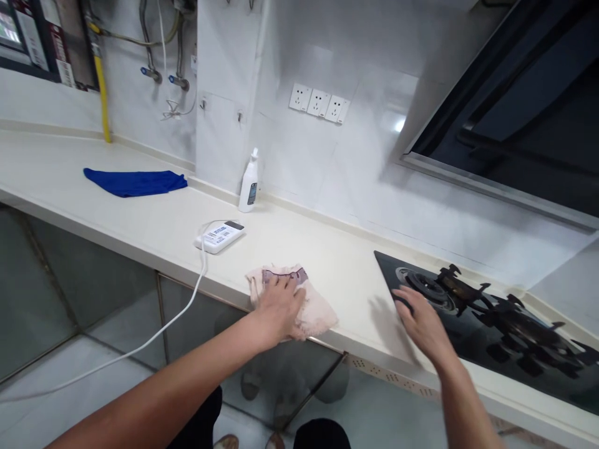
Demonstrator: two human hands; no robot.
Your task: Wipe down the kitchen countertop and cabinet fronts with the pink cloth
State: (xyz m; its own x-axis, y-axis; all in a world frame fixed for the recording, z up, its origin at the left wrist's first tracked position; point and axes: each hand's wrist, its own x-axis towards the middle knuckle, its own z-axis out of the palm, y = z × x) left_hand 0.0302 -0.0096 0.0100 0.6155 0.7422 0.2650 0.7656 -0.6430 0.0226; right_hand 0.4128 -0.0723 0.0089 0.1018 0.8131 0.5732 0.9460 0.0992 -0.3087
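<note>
My left hand (277,315) lies on top of a pale pink cloth (321,312) with a purplish band, at the front edge of the counter. Its fingers are stretched out and slightly spread, pressing on the fabric. My right hand (425,321) is at the left edge of the black gas hob (477,330). Between its thumb and fingers is a small black curved piece (403,303), whose kind I cannot make out. Part of that piece is hidden by the hand. Dark pan supports (524,324) stand over the burners to the right.
On the cream counter (154,221) are a white bottle (249,184), a white boxlike device (221,237) and a blue cloth (135,183). A white cable (163,327) hangs over the front edge. The dark range hood (528,106) overhangs the hob. Sockets (318,103) are on the wall.
</note>
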